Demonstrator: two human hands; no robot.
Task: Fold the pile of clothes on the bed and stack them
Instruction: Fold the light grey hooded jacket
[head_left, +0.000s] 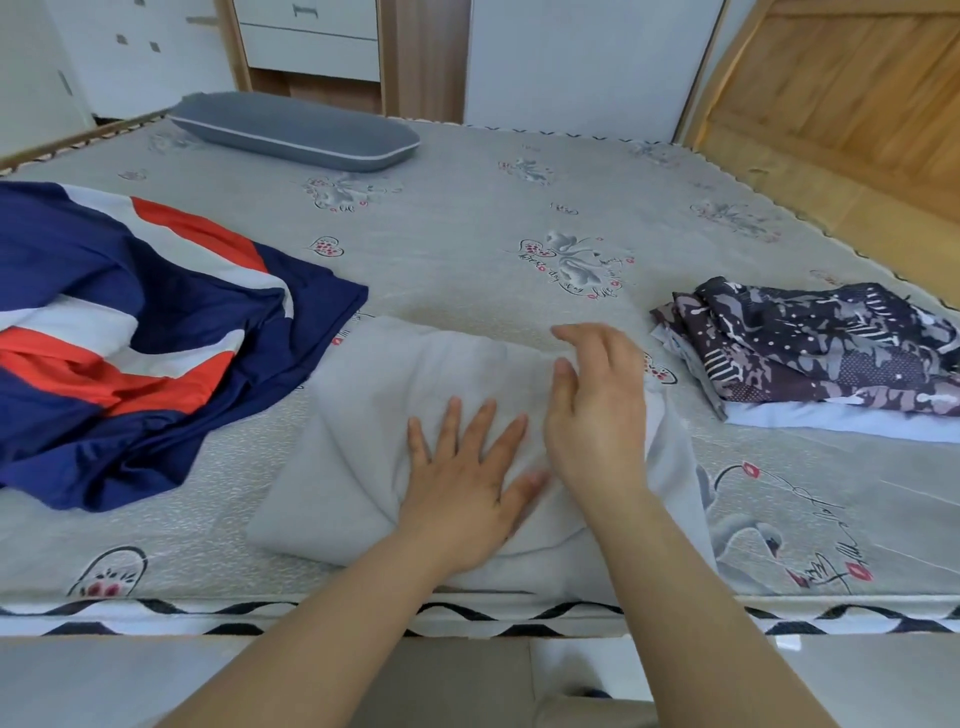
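A pale grey garment (374, 415) lies partly folded on the bed near its front edge. My left hand (467, 467) presses flat on it with fingers spread. My right hand (597, 405) hovers edge-on over the garment's right side, fingers straight and together. To the left lies an unfolded navy, white and orange garment (130, 338). At the right sits a stack of folded clothes (831, 353), a dark patterned piece on top of a light blue one.
The bed (467, 228) has a grey printed cover with swans and hearts. A grey pillow (296, 130) lies at the far side. A wooden headboard (857, 104) stands at the right, and white drawers (311, 41) beyond the bed.
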